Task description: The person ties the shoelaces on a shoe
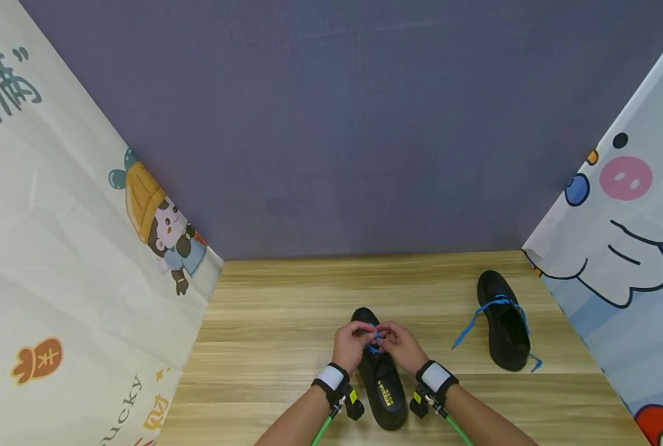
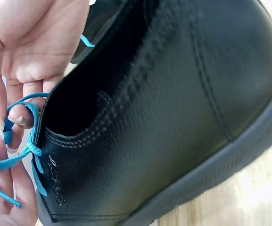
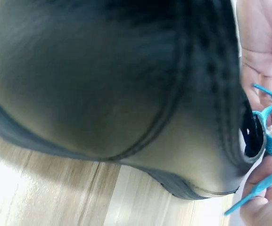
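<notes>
A black leather shoe [image 1: 369, 371] with yellow lettering on its insole lies on the wooden surface, toe pointing away from me. Over its front, my left hand [image 1: 349, 347] and right hand [image 1: 402, 348] meet fingertip to fingertip, both pinching the blue shoelace [image 2: 33, 149]. In the left wrist view the lace forms a loop between the fingers, above a knot at the shoe's throat. A loose lace end [image 3: 249, 197] hangs beside the right hand's fingers in the right wrist view. The fingers partly hide the crossing of the lace.
A second black shoe [image 1: 493, 288] sits farther off to the right, its blue lace [image 1: 467, 331] trailing onto the wood-grain surface [image 1: 275, 310]. A grey-purple panel [image 1: 364, 136] stands at the back. Printed white sheets [image 1: 75, 248] border both sides.
</notes>
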`<action>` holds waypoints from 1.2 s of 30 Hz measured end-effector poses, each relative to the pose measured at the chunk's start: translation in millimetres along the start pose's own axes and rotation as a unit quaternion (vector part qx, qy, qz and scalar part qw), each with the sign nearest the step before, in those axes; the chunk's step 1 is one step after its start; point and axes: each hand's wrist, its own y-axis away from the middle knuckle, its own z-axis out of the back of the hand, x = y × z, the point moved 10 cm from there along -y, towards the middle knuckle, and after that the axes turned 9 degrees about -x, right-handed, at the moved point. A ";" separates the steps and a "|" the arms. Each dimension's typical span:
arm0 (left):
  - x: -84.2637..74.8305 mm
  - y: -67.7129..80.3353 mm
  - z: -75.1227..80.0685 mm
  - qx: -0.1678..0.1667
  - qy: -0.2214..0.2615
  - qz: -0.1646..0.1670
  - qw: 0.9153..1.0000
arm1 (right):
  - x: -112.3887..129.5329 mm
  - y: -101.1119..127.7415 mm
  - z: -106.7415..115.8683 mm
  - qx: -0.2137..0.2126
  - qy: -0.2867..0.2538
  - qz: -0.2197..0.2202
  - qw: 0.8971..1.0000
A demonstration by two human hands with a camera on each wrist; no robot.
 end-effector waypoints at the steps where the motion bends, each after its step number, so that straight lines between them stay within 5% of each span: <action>1: -1.0 0.2 0.3 0.001 -0.009 -0.006 1.000 | -0.4 0.0 -0.2 0.004 -0.001 0.000 1.000; 9: -4.3 1.3 0.2 0.005 -0.062 -0.030 0.998 | 6.4 2.2 -0.6 0.015 0.011 0.083 0.996; 18: -8.5 1.2 -2.1 0.003 -0.090 -0.044 0.995 | 11.7 1.3 2.8 -0.030 0.122 0.139 0.982; 29: -7.5 -1.3 -1.1 0.006 -0.106 -0.052 0.993 | 37.1 17.9 2.6 -0.091 0.220 0.311 0.920; 36: -3.6 -1.6 0.2 0.003 -0.096 -0.039 0.995 | 41.8 22.5 3.0 -0.110 0.260 0.365 0.887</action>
